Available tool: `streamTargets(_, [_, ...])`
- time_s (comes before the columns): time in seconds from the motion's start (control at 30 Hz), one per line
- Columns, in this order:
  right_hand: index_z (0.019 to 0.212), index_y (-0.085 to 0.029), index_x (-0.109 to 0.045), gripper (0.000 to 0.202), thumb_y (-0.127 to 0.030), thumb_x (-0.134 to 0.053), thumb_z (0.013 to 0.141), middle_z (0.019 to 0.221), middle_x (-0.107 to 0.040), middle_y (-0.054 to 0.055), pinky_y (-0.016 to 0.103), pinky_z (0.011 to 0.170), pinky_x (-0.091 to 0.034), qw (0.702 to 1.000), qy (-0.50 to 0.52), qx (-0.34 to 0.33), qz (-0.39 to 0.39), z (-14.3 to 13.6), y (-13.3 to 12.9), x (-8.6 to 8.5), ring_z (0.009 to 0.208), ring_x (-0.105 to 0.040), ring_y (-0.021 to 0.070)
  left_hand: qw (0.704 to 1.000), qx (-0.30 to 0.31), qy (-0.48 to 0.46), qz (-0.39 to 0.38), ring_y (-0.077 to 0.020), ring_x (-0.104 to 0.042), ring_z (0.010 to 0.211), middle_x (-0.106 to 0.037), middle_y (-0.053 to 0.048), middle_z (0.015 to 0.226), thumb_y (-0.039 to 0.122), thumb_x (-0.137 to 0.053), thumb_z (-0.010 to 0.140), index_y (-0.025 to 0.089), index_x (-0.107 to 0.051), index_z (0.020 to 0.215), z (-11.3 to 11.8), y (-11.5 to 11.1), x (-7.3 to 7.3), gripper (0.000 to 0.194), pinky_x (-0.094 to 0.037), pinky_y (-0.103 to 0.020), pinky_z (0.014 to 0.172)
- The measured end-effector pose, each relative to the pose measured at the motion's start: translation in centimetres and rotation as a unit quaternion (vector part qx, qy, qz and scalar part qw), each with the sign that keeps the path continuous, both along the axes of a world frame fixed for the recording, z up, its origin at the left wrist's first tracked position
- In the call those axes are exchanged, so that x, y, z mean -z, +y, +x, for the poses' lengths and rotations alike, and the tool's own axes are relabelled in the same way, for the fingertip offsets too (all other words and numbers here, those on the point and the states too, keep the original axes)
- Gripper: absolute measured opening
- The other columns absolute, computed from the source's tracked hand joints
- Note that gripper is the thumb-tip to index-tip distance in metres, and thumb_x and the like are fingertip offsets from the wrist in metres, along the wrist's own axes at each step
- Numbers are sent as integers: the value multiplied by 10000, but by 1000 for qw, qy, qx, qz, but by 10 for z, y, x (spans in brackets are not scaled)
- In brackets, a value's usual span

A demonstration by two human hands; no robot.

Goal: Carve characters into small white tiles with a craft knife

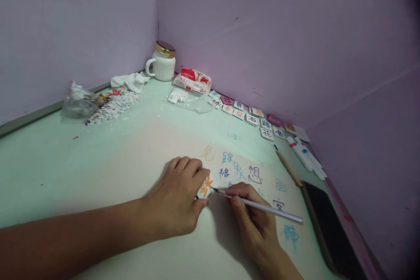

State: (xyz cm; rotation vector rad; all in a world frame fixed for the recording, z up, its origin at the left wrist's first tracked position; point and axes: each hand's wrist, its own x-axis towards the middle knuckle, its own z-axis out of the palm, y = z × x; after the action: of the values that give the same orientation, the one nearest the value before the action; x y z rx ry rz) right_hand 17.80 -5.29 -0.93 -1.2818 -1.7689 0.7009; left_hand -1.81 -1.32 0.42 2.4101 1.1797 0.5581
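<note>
the held tile (204, 188) is before the packet (193, 81) (right of the mug (164, 68) on the table (98, 151)).

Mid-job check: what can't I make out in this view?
Tile: head view, partly hidden by the left hand.
Silver tool: head view, tip too small to identify.
Blue character: head view, partly covered by the right hand.
Black device: head view, lower end cut off by bottom edge.
Packet: head view, fine print too small.

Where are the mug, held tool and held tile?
Mug (164, 69): head view, on its white body.
Held tool (275, 211): head view, on its silver shaft.
Held tile (204, 188): head view, on its orange-marked face.
</note>
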Motion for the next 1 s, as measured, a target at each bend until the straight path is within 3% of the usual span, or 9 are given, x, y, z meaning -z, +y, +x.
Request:
streamTargets(0.3, [831,-216,-567,198,-289,-420,941,680,-539,0,255,522,-371,998,50,25,27,6,0,1,591,-477,138,1000,-4,-5,1,-275,-464,985,-527,-90,1052,202,-579,751,193,-534,1093,1,0,-1,345,-369,-475,877])
streamTargets(0.57, [906,-229,-578,149,-210,-432,930,726,-562,0,259,557,-374,998,6,-32,52,1,3,-3,636,-493,139,1000,1,6,-6,-280,-461,1001,-525,-96,1062,199,-583,759,177,-540,1045,1,0,-3,291,-369,-476,888])
streamTargets(0.8, [760,-212,-546,244,-304,-410,939,606,-493,-17,262,508,-348,1000,14,-17,13,7,0,-2,553,-456,134,1000,0,1,-5,-278,-463,1000,-525,-95,1060,195,-585,756,179,-539,1077,1,0,-2,324,-367,-477,892])
streamTargets(1.0, [893,-222,-657,135,-225,-523,884,610,-572,-13,230,442,-390,989,77,80,97,8,0,2,504,-509,121,1000,-2,-4,1,-277,-472,998,-531,-94,1062,197,-583,752,184,-541,1024,0,0,-1,275,-366,-477,896])
